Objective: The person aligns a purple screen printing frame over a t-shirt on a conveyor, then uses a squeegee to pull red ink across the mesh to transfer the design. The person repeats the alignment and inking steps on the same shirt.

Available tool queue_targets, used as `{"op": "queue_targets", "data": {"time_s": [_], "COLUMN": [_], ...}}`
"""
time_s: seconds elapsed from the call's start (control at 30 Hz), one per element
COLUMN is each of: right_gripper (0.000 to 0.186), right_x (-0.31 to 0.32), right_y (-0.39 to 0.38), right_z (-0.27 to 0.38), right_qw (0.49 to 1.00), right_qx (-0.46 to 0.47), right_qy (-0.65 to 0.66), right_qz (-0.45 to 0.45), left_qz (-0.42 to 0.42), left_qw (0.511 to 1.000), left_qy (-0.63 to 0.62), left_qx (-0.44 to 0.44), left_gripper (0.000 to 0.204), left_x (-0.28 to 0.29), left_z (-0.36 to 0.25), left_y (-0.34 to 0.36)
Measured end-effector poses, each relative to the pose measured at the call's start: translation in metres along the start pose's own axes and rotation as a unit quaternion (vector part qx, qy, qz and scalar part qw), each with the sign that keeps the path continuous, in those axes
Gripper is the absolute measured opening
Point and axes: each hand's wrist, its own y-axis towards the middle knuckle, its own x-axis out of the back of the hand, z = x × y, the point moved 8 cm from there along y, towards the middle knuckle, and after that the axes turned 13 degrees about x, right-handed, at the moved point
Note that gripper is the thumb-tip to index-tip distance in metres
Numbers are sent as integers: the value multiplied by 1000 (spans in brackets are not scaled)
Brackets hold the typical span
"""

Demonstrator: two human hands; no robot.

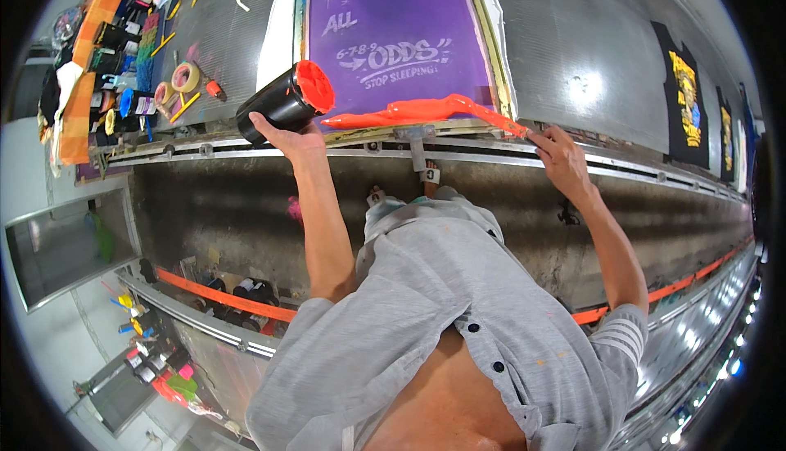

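Note:
My left hand (293, 142) is wrapped round a black tub (277, 107), tilted with its mouth toward the right. Thick red-orange ink (314, 87) fills that mouth. My right hand (563, 163) grips the end of an ink spatula (506, 124), whose blade is coated in the same colour. A long bead of red-orange ink (401, 112) lies along the near edge of a purple printing screen (385, 21), which carries pale lettering. The spatula's far end meets the right part of this bead, and its tip is hidden in ink.
Rolls of tape (185, 77), a yellow-handled tool (186, 107) and several ink tubs (110, 35) sit at the far left. A metal rail (622, 171) edges the long grey table (573, 50). Black printed shirts (686, 95) lie to the right. Behind me runs another bench with an orange rail (225, 295).

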Motion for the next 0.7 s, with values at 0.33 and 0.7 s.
{"op": "queue_targets", "data": {"time_s": [0.33, 0.7], "right_gripper": [34, 36], "right_x": [67, 25], "right_y": [2, 3], "right_z": [28, 19], "right_qw": [985, 924], "right_qx": [-137, -332], "right_qy": [-12, 130], "right_qz": [102, 137], "left_qz": [9, 23], "left_qw": [998, 997], "left_qy": [-21, -19], "left_qx": [61, 76], "left_gripper": [64, 70], "left_x": [4, 13], "left_z": [-18, -30], "left_y": [3, 2]}}
